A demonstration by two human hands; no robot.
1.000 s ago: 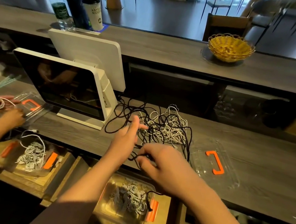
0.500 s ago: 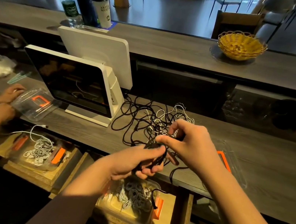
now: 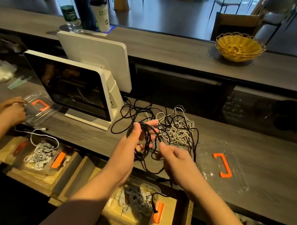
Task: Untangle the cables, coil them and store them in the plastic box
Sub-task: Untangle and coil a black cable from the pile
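Meanwhile, the left hand (image 3: 136,139) grips a black cable coil (image 3: 144,142); the right hand (image 3: 173,160) pinches its strand, fingers curled. Behind lies the tangled cable pile (image 3: 176,130), a monitor (image 3: 74,87) left, a clear lid (image 3: 222,165) right on the worktop (image 3: 270,169).

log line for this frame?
step: coiling | left hand: holds black cable loops | right hand: pinches strand | plastic box: open below

Single head-worn view, forward and down, close over the counter (image 3: 82,137)
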